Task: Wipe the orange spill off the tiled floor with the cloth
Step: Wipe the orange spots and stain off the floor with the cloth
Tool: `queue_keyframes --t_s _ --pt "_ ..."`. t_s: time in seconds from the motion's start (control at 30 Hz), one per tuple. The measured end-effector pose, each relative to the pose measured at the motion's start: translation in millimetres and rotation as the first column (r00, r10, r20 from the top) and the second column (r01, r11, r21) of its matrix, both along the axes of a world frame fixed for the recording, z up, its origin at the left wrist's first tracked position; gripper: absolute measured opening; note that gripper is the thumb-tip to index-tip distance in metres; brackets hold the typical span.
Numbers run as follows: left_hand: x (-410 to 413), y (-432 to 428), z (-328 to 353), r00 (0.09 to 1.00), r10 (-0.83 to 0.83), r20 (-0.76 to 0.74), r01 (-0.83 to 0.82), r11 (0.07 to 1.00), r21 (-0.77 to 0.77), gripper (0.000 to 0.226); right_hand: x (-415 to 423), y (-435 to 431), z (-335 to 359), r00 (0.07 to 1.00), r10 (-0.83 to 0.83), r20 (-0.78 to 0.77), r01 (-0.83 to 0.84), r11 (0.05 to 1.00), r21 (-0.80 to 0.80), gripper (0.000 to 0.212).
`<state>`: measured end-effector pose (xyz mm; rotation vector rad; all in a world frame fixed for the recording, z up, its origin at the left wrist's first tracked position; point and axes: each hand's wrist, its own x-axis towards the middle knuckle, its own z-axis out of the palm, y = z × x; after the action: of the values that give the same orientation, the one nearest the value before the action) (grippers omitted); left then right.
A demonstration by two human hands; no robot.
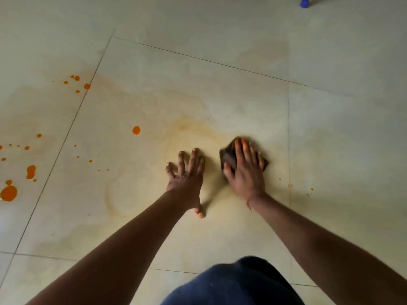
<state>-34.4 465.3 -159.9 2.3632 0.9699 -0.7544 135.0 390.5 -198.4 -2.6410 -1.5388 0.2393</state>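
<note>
Orange drops sit off to our left, well apart from the dark cloth — our right hand presses it flat-fingered onto the tiled floor, left hand splayed empty beside it, probably bracing our weight.

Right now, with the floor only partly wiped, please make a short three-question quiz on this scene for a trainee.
1. True or false: the left hand presses the cloth.
2. Where do most unwiped orange drops lie? A) to the person's left B) to the person's right C) on top of the cloth
3. Fill in: the left hand lies ___ on the tiled floor, fingers spread.
Key: 1 false, the right hand presses it; 2 A; 3 flat.
</note>
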Motion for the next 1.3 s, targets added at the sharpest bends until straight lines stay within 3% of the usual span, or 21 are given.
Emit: queue_keyframes --t_s 0.07,0.13,0.17,0.27,0.3,0.43,0.5,0.63,0.67,0.77,0.83,0.97,1.03,1.13,1.27,1.3 --pt "-2 1 0 1.0 0.005 -0.002 -0.005 1.0 -0.012 0.154 -24 -64 6 0.978 0.205 -0.039 -0.207 0.977 -0.047 0.08" --pt "1 1 1 1.0 0.004 -0.019 -0.004 1.0 -0.019 0.154 -7 -76 3 0.949 0.311 -0.051 -0.314 0.947 -0.062 0.081" --pt "3 1 2 1.0 0.0 -0.029 -0.001 1.0 -0.02 0.154 3 -57 4 0.96 0.279 -0.033 -0.281 0.958 -0.063 0.081" --pt "4 1 1 0.999 0.015 -0.036 -0.016 1.0 -0.019 0.154 22 20 6 0.998 -0.064 -0.016 0.063 0.997 -0.044 0.083" --pt "4 0 0 0.999 0.015 -0.034 -0.015 1.0 -0.015 0.155 15 20 7 0.997 -0.076 -0.033 0.074 0.997 -0.036 0.083" --pt "5 -2 2 0.999 0.02 -0.046 -0.02 1.0 0.008 0.155 -25 -87 7 0.93 0.359 -0.076 -0.362 0.932 -0.031 0.082" --pt "9 -4 5 0.998 0.021 -0.059 -0.02 1.0 0.008 0.156 5 -97 5 0.913 0.405 -0.039 -0.405 0.914 -0.005 0.083" --pt "15 -7 4 0.996 0.087 -0.013 -0.086 0.995 0.041 0.156 48 -38 3 0.999 -0.043 0.004 0.043 0.999 0.012 0.081" --pt "20 -11 5 0.997 0.08 0.019 -0.081 0.995 0.065 0.156 43 -46 1 0.998 -0.055 -0.006 0.055 0.998 0.024 0.081" --pt "47 -33 7 0.991 -0.042 0.128 0.034 0.997 0.069 0.154 12 -113 5 0.984 0.164 -0.074 -0.166 0.986 -0.017 0.083" --pt "67 -54 5 0.982 -0.132 0.137 0.129 0.991 0.028 0.151 36 -126 6 0.967 0.248 -0.055 -0.249 0.969 -0.009 0.084" --pt "84 -72 -10 0.985 -0.146 0.09 0.142 0.988 0.058 0.144 96 -97 0 0.995 -0.102 0.01 0.101 0.995 0.024 0.08" --pt "85 -72 -10 0.987 -0.151 0.062 0.147 0.986 0.075 0.143 91 -120 2 0.991 -0.131 -0.022 0.13 0.991 -0.033 0.078" --pt "88 -73 -4 0.987 -0.159 0.018 0.157 0.985 0.067 0.145 100 -161 7 0.999 -0.032 -0.032 0.029 0.995 -0.093 0.078" --pt "89 -72 -7 0.989 -0.149 0.009 0.148 0.988 0.05 0.145 135 -140 5 0.938 -0.347 -0.002 0.346 0.937 -0.04 0.081" --pt "88 -72 -7 0.989 -0.149 0.014 0.148 0.988 0.051 0.146 120 -142 6 0.935 -0.354 -0.015 0.353 0.935 -0.025 0.08"
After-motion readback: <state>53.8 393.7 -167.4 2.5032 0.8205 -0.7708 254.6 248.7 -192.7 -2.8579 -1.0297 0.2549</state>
